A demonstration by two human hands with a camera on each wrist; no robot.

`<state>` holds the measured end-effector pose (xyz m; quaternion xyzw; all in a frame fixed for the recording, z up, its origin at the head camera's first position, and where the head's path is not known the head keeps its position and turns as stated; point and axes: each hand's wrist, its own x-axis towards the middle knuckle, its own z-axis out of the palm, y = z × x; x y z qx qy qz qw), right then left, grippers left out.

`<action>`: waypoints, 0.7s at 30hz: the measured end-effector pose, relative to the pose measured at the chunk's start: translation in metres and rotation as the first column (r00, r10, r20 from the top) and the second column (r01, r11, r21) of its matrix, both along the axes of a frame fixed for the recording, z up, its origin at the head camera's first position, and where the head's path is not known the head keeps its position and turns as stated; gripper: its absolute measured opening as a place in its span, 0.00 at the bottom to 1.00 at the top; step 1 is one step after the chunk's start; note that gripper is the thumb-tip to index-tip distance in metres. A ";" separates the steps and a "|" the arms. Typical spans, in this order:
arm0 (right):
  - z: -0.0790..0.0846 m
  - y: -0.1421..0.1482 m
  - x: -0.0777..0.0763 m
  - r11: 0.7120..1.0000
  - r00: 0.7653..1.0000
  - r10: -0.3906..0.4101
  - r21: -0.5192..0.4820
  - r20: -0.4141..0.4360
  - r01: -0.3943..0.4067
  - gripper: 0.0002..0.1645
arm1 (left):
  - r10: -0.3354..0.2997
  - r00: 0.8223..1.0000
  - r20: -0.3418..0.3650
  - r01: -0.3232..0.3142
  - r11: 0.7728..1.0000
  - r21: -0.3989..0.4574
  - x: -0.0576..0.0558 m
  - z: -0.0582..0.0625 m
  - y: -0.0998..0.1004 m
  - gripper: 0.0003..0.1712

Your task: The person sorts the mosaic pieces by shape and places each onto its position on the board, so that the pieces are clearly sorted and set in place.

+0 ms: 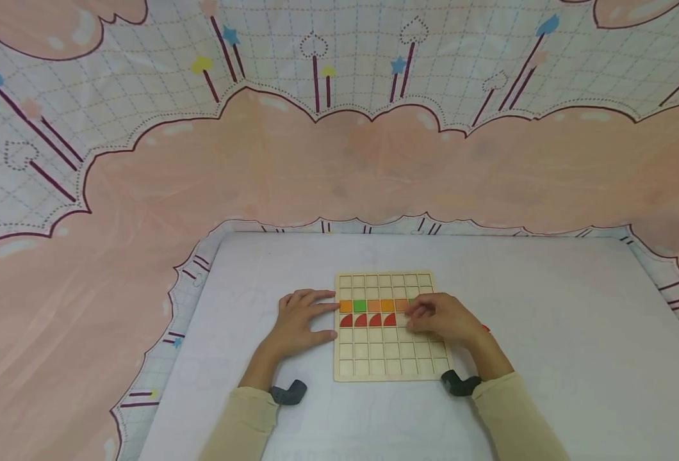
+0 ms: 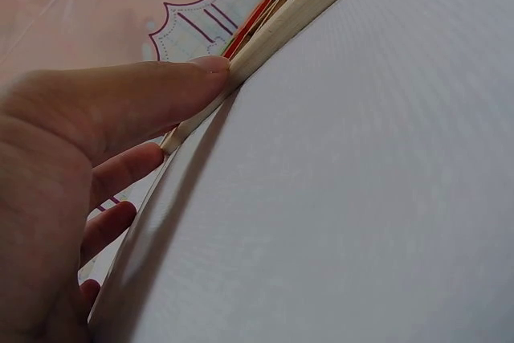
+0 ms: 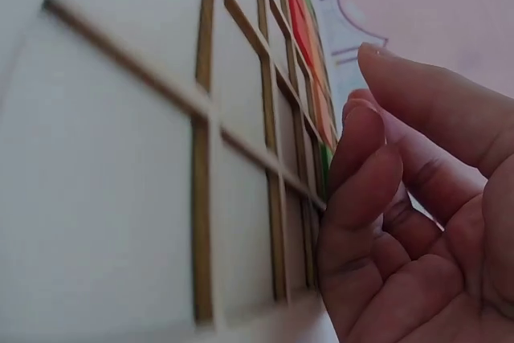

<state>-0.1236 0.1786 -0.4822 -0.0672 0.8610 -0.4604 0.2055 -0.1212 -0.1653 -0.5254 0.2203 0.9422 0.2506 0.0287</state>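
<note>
A square wooden grid board (image 1: 376,368) lies on the white surface. One row holds orange and green square tiles (image 1: 359,306), and the row below has several red quarter-circle tiles (image 1: 360,320). My left hand (image 1: 302,323) spreads along the board's left edge; in the left wrist view its thumb (image 2: 193,86) touches the wooden rim. Over the right part of the grid hovers my right hand (image 1: 446,320), near the end of the red row. In the right wrist view its fingers (image 3: 361,190) are loosely bent, and no tile shows between them and the thumb.
A bit of red (image 1: 485,328) shows on the white table (image 1: 576,333) just behind my right wrist, mostly hidden. Dark wrist cameras (image 1: 460,383) sit at both cuffs. A pink patterned cloth (image 1: 345,173) borders the table at the back and sides.
</note>
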 end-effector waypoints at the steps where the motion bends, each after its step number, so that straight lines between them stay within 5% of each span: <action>1: 0.000 0.003 0.000 1.000 1.000 -0.003 -0.002 -0.002 0.003 0.12 | 0.000 1.000 -0.001 0.000 1.000 0.000 0.000 0.000 0.000 0.34; 14: 0.013 0.050 0.000 0.999 1.000 -0.028 0.032 -0.013 0.029 0.15 | 0.001 1.000 0.006 -0.001 1.000 -0.005 0.001 0.002 0.000 0.35; 21: 0.014 0.073 0.001 0.994 0.996 -0.069 0.094 0.060 0.063 0.18 | 0.000 1.000 -0.003 0.000 1.000 -0.006 0.001 0.003 0.000 0.34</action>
